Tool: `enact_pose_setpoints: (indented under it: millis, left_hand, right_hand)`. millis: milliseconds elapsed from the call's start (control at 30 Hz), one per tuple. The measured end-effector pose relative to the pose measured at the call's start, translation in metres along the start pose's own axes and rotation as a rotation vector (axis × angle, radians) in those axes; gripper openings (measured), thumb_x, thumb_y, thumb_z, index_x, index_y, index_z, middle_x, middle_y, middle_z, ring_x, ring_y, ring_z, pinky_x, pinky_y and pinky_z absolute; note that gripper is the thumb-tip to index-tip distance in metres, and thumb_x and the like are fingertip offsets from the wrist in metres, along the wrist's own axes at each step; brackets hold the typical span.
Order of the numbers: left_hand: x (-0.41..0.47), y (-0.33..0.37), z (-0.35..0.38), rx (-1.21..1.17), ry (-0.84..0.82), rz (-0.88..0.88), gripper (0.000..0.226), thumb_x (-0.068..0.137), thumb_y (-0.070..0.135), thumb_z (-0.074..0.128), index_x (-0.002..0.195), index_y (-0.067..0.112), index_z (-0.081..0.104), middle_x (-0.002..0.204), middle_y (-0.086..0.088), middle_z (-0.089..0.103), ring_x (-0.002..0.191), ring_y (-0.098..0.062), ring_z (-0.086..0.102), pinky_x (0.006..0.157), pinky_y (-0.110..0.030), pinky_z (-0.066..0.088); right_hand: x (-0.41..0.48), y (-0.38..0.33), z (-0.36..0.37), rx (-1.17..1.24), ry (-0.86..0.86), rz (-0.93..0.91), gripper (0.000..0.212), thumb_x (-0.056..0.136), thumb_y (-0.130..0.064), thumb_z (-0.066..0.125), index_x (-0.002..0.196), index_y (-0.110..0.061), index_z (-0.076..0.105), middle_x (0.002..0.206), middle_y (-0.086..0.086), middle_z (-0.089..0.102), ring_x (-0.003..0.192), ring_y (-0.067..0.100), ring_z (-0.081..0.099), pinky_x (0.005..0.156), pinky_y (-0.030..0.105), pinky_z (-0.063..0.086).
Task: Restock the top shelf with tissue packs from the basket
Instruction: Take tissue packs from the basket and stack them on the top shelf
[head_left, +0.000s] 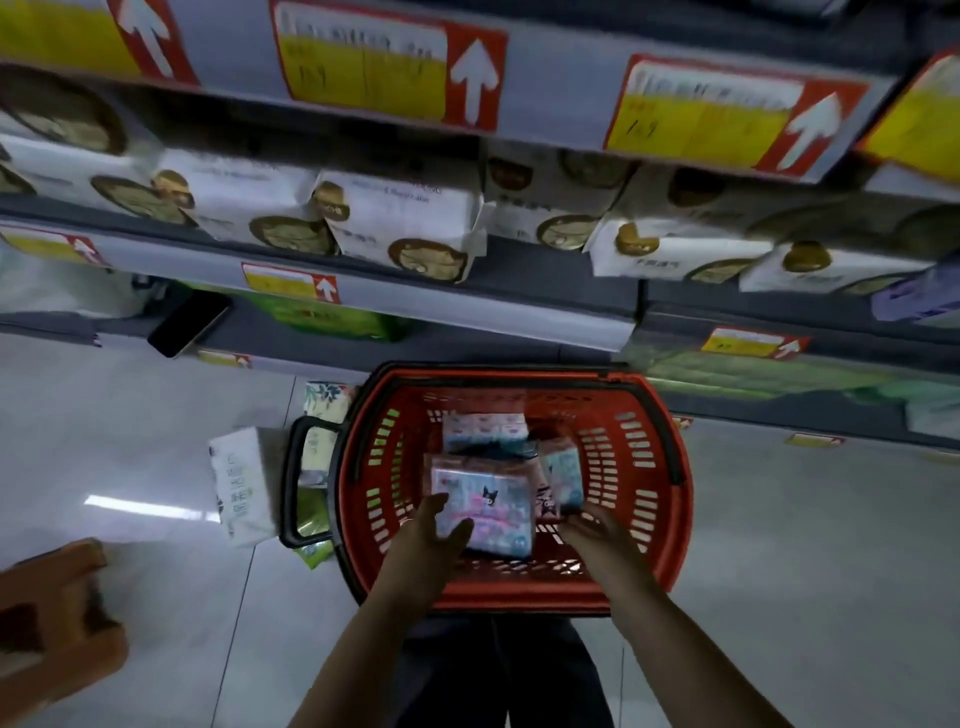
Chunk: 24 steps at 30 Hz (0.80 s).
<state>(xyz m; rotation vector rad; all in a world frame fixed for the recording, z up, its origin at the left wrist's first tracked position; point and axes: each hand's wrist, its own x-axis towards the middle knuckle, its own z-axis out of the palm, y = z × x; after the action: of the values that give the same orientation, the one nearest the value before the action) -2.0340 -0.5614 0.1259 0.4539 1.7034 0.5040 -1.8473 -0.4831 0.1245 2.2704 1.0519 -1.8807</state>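
shelving (519, 312) fills the upper half of the view, grey lips carrying yellow-and-red price labels (384, 67) with white arrows. pale tiled floor (805, 571) below. white packs with brown round prints (405, 223) stand in a row on the shelf under the uppermost lip.

red basket (670, 519) sits on the floor just in front of the shelving, black handle (291, 483) folded out to its left side. orange stool (57, 618) at the far left edge, well apart from the basket. white pack (241, 483) stands on the floor just beside the handle. dark phone (189, 322) lies on a lower shelf, to the left.

inside the basket: cartoon-print tissue pack (488, 504) lies in the near half, broad face up. second pack (483, 428) behind it, against the far wall. smaller pack (563, 478) to its right, tilted.

left hand (431, 535) is at the cartoon-print tissue pack's near-left corner: thumb laid over the top face, one finger up along the left edge, the corner pinched between them. right hand (597, 530) is low in the basket near the pack's right side, fingers loosely bent and blurred; a strip of basket floor shows between them and the pack. contact with the smaller pack: cannot tell.
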Motion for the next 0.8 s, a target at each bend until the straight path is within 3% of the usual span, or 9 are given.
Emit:
enact_pose_setpoints:
  millis: [133,200,267,367,467,533,600,700,800]
  left_hand:
    - [0.046,-0.037,0.008,0.085,-0.006,-0.08,0.053,0.093,0.029,0.058,0.141,0.014,0.041,0.13,-0.015,0.058,0.112,-0.03,0.06,0.1,-0.043,0.047]
    - [0.081,-0.061,0.007,0.07,0.022,-0.197,0.05,0.091,0.024,0.06,0.138,0.011,0.046,0.134,-0.011,0.055,0.119,-0.03,0.056,0.1,-0.041,0.047]
    - [0.101,-0.075,0.005,0.036,0.028,-0.247,0.047,0.09,0.022,0.06,0.134,0.01,0.049,0.132,-0.01,0.057,0.116,-0.027,0.058,0.097,-0.043,0.05]
    - [0.095,-0.07,0.006,0.063,0.032,-0.099,0.032,0.097,0.016,0.052,0.129,0.008,0.052,0.122,-0.006,0.061,0.111,-0.024,0.059,0.098,-0.044,0.048]
    - [0.111,-0.077,0.005,0.101,0.065,-0.067,0.029,0.098,0.019,0.05,0.122,0.006,0.059,0.116,-0.013,0.066,0.105,-0.03,0.063,0.093,-0.049,0.05]
    - [0.131,-0.087,0.007,0.115,0.056,-0.096,0.029,0.098,0.021,0.05,0.119,0.004,0.061,0.114,-0.018,0.066,0.102,-0.032,0.064,0.092,-0.049,0.051]
    - [0.144,-0.1,0.013,0.135,0.07,-0.144,0.03,0.097,0.022,0.053,0.119,0.003,0.058,0.112,-0.017,0.066,0.1,-0.031,0.063,0.088,-0.045,0.052]
    - [0.152,-0.116,0.019,0.154,0.068,-0.153,0.028,0.095,0.016,0.055,0.12,0.003,0.054,0.108,-0.009,0.062,0.096,-0.027,0.062,0.077,-0.04,0.052]
    - [0.165,-0.128,0.02,0.131,-0.003,-0.168,0.031,0.09,0.004,0.057,0.121,0.005,0.052,0.111,-0.013,0.063,0.095,-0.028,0.064,0.081,-0.044,0.057]
  right_hand:
    - [0.038,0.017,0.02,-0.079,0.007,0.035,0.068,0.088,-0.014,0.064,0.146,-0.016,0.03,0.134,0.011,0.052,0.094,0.02,0.057,0.076,0.032,0.047]
    - [0.062,0.027,0.027,-0.093,0.015,0.065,0.072,0.086,-0.015,0.065,0.147,-0.017,0.028,0.138,0.01,0.05,0.104,0.024,0.059,0.084,0.035,0.049]
    - [0.087,0.039,0.032,-0.097,0.014,0.08,0.074,0.084,-0.016,0.067,0.147,-0.017,0.028,0.139,0.011,0.049,0.103,0.023,0.058,0.075,0.03,0.049]
    - [0.114,0.055,0.04,-0.127,0.015,0.085,0.069,0.085,-0.014,0.066,0.145,-0.014,0.032,0.136,0.011,0.051,0.09,0.015,0.053,0.061,0.022,0.044]
    - [0.139,0.069,0.049,-0.113,0.001,0.094,0.071,0.085,-0.006,0.066,0.146,-0.011,0.03,0.139,0.012,0.049,0.104,0.023,0.057,0.081,0.031,0.05]
    - [0.15,0.076,0.056,-0.145,-0.022,0.084,0.076,0.085,-0.005,0.066,0.148,-0.009,0.024,0.142,0.015,0.045,0.116,0.028,0.054,0.085,0.033,0.049]
    - [0.159,0.08,0.061,-0.176,-0.036,0.087,0.077,0.086,-0.006,0.065,0.149,-0.008,0.021,0.14,0.017,0.046,0.108,0.027,0.059,0.084,0.035,0.053]
    - [0.172,0.08,0.073,-0.197,-0.032,0.056,0.072,0.086,-0.002,0.063,0.146,-0.006,0.024,0.134,0.018,0.049,0.077,0.014,0.056,0.068,0.024,0.054]
    - [0.187,0.08,0.081,-0.206,-0.019,0.055,0.065,0.081,-0.002,0.067,0.137,-0.007,0.034,0.128,0.014,0.054,0.088,0.018,0.055,0.086,0.039,0.054]
